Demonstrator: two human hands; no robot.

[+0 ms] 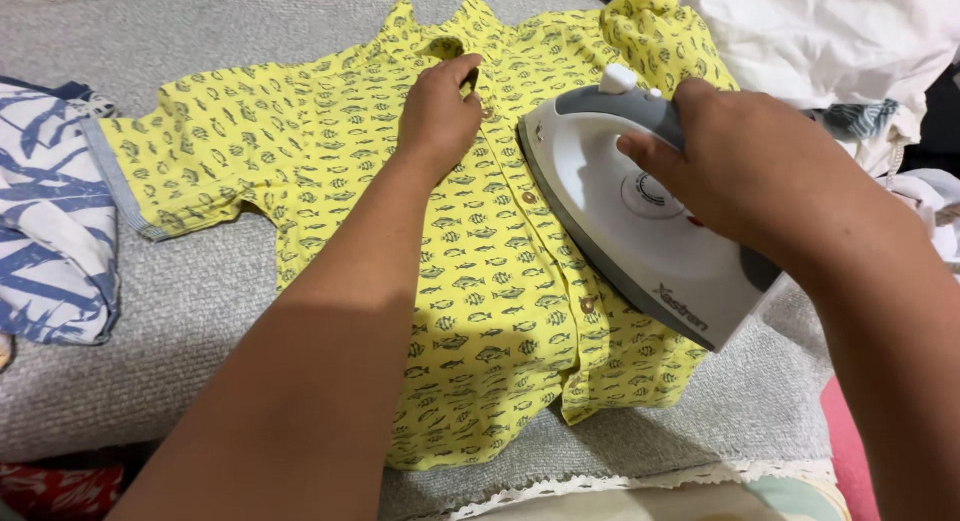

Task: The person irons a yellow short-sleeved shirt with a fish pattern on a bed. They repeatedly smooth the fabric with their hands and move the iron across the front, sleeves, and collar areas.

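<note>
A small yellow shirt [300,151] with a dark fish print lies spread flat, front up, on a grey cloth. My left hand [440,111] presses flat on the shirt near its collar and button line. My right hand [730,171] grips the handle of a white and grey iron [610,231], which rests on the shirt's right half, its tip pointing toward the collar. Brown buttons run down the shirt's middle beside the iron.
A grey textured cloth [150,351] covers the surface under the shirt. A white and blue patterned garment [50,221] lies at the left. White crumpled fabric [820,31] is piled at the upper right. A lace-edged cloth [650,481] shows at the bottom.
</note>
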